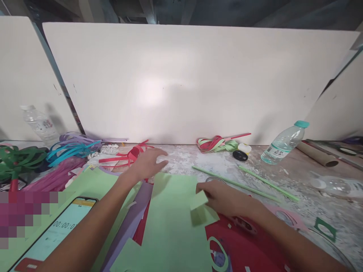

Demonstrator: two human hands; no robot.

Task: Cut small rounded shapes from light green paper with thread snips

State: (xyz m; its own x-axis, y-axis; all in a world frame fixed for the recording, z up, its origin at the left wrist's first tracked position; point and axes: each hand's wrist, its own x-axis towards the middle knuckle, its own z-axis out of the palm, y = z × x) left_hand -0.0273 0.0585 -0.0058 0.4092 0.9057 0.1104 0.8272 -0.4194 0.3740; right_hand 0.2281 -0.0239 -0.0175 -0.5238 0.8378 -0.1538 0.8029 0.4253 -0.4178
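My left hand (147, 163) hovers over the table with its fingers apart, holding nothing, close to a bundle of red paper strips (113, 162). Below and between my hands lies a large light green paper sheet (176, 223). My right hand (222, 194) is closed on a small light green paper piece (199, 201) at the sheet's right edge; its fingertips are partly hidden behind that piece. Red paper (241, 245) sits under the right forearm, with a light green paper ring (219, 254) on it. Purple paper (136, 215) shows beneath the green sheet on the left.
A phone with a timer (56, 230) lies on the left. Paper strip bundles (24, 160) and a bottle (41, 122) stand behind it. Green sticks (232, 183), a black tape roll (239, 155), a teal-capped bottle (283, 145) and a cardboard tube (317, 153) are on the right.
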